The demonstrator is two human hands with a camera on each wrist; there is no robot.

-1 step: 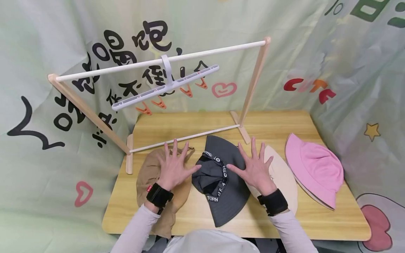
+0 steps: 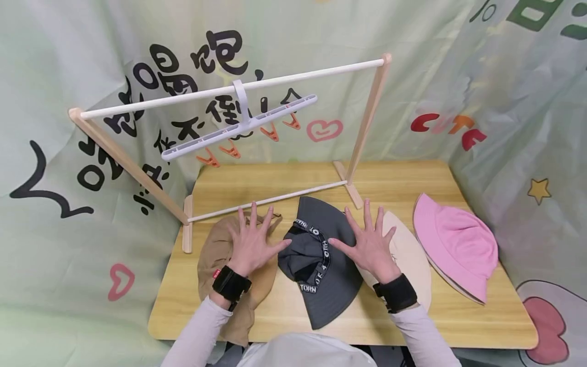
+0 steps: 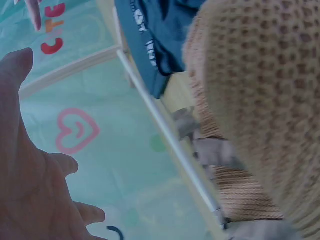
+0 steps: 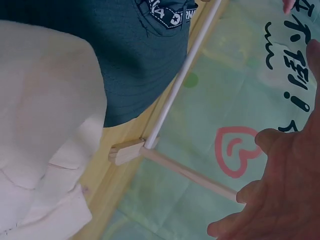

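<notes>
My left hand (image 2: 251, 247) hovers over a brown hat (image 2: 212, 255) with a small red tag, fingers spread and nothing in its grasp. Above a cream hat (image 2: 415, 270) and the edge of a dark grey bucket hat (image 2: 337, 285) is my right hand (image 2: 370, 248), likewise spread and holding nothing. White lettering runs along the grey hat's black strap. In the left wrist view the brown hat (image 3: 260, 75) shows a coarse knit-like texture, apart from the hand. The right wrist view shows the cream hat (image 4: 45, 95) apart from the right hand's fingers. A pink bucket hat (image 2: 463, 244) lies farther right.
Behind the hats stands a rack with a white top rail (image 2: 183, 98) and wooden posts. From it hangs a lilac hanger (image 2: 275, 117) with several orange clips (image 2: 270, 132). Its low crossbar (image 2: 293, 194) spans the wooden table (image 2: 394, 178). Printed curtains surround the table.
</notes>
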